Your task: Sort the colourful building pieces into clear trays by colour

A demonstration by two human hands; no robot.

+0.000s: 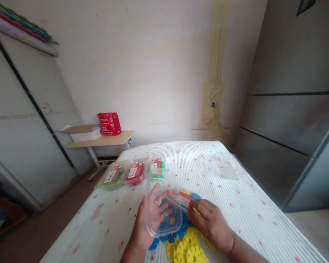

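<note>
R hand point(210, 222) fingers pinching clear box point(164, 233) edge by red label point(184, 198); L hand point(144, 222) fingers spread behind clear plastic. Box above blue discs point(181, 233), yellow discs point(186, 248). Prob. readying box; next likely needs box steady, open side up for discs.

"What do you have listed on my feed for the body?"
"Item one: left hand point(143, 221), ungloved; rounded thumb point(143, 203); left forearm point(132, 251), uncovered to the picture's edge."
"And item two, as I see it?"
"Right hand point(211, 222), ungloved; right forearm point(245, 251), likewise uncovered."
"Nails?"
"Too blurred for me to catalogue."
</note>
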